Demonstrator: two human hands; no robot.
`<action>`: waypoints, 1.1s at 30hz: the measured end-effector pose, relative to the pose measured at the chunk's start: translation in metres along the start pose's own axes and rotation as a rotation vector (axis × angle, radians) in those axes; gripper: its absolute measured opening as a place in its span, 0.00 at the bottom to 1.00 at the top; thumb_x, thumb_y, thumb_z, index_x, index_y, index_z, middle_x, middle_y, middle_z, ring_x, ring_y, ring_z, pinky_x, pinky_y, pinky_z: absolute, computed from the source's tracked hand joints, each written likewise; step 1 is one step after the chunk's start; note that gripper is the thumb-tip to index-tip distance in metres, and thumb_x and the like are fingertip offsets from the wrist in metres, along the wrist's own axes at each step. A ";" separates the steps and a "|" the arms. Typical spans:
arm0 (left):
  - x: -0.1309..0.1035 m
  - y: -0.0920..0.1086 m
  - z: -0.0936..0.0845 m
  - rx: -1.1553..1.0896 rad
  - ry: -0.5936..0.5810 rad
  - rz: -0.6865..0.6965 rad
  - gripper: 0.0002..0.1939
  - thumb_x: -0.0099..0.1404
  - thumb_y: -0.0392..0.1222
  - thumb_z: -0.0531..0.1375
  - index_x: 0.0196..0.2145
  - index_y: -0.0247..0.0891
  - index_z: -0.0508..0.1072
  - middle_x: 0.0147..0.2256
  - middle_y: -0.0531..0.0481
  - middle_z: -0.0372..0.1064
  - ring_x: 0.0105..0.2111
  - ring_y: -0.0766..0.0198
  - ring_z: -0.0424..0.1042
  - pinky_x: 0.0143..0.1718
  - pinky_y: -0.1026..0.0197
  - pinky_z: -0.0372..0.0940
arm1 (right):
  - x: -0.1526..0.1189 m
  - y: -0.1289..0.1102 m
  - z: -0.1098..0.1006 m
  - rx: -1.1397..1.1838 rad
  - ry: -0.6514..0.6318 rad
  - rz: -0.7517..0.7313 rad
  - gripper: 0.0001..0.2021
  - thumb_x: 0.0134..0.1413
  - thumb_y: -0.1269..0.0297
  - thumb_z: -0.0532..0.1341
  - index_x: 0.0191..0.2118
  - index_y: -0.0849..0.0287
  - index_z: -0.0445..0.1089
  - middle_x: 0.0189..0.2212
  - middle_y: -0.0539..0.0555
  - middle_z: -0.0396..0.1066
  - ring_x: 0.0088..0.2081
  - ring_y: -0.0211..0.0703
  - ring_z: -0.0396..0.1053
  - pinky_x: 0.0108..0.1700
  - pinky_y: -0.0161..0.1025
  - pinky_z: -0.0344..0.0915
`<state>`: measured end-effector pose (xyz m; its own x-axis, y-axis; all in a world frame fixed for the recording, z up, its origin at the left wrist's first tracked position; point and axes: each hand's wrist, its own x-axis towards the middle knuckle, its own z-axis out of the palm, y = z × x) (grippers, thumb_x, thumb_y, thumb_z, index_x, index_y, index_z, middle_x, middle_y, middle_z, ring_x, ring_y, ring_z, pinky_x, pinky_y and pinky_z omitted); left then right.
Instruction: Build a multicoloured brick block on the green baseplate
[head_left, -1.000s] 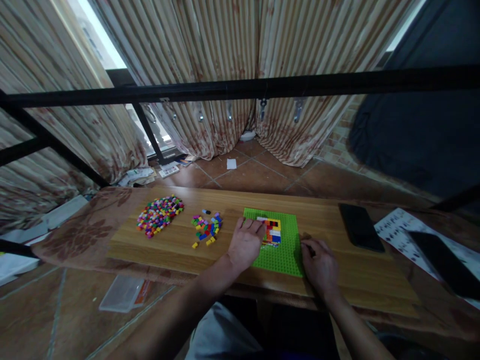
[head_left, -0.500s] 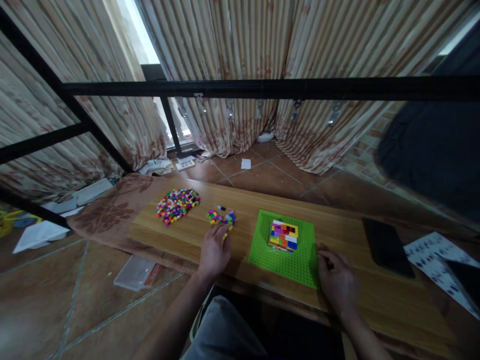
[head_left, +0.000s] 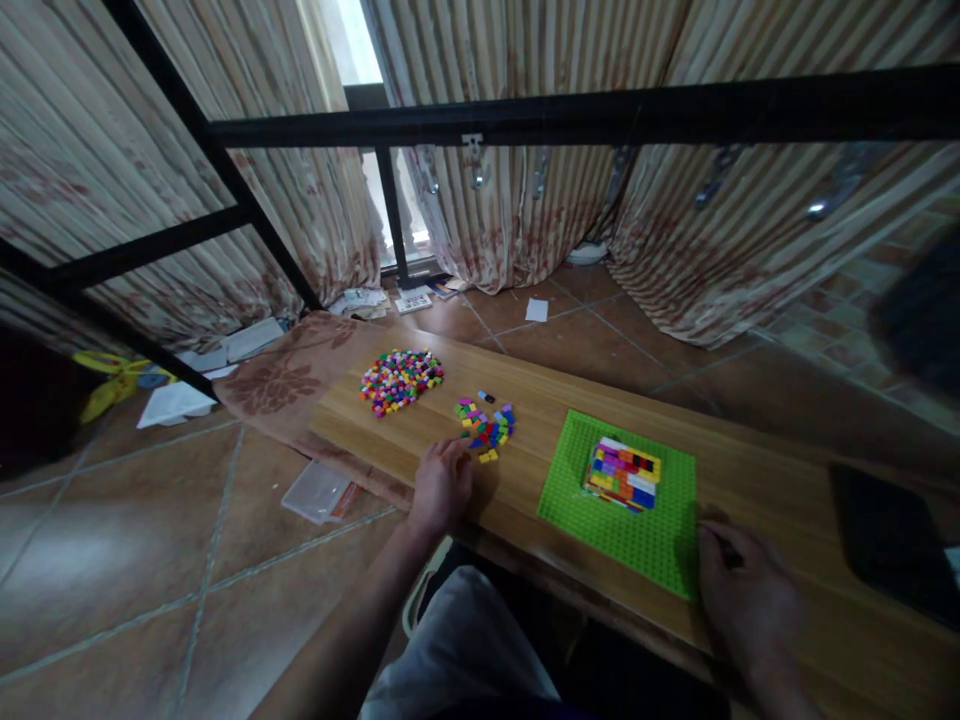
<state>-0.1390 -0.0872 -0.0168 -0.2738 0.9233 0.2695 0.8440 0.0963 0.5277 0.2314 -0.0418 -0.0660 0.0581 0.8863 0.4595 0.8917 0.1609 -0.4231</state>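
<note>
My left hand point(head_left: 444, 487) is at the near left side of a small group of loose toy bricks point(head_left: 495, 430). Its fingers are drawn together, and whatever they may pinch is too small to make out. A green baseplate point(head_left: 562, 480) lies to the right, bearing a block of multicoloured bricks point(head_left: 622, 474) near its middle. Beside the plate's right edge rests my right hand point(head_left: 750, 590), fingers curled inward. A dark spot shows inside that curl; I cannot tell whether it is an object or shadow.
A larger heap of mixed bricks point(head_left: 401, 380) sits farther left on the wooden board point(head_left: 360, 430). At right lies a dark flat object point(head_left: 892, 540). A clear plastic lid or box point(head_left: 315, 490) is on the tiled floor, and a black metal bar point(head_left: 555, 122) crosses ahead.
The view has turned left, so everything sits farther right. My left hand has shifted left against the small brick group, uncovering more of its near side. The right hand keeps its place by the plate.
</note>
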 end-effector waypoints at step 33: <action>0.032 0.077 0.022 -0.882 -0.217 -0.206 0.11 0.59 0.38 0.60 0.39 0.35 0.78 0.32 0.50 0.75 0.31 0.66 0.71 0.36 0.64 0.66 | 0.002 -0.009 0.002 0.078 0.008 0.052 0.16 0.58 0.54 0.53 0.35 0.58 0.73 0.36 0.58 0.73 0.34 0.47 0.69 0.37 0.41 0.64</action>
<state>-0.0724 -0.0424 0.0143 -0.2118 0.9773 -0.0074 0.1080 0.0309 0.9937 0.2230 -0.0410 -0.0629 0.1073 0.8908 0.4416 0.8500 0.1483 -0.5055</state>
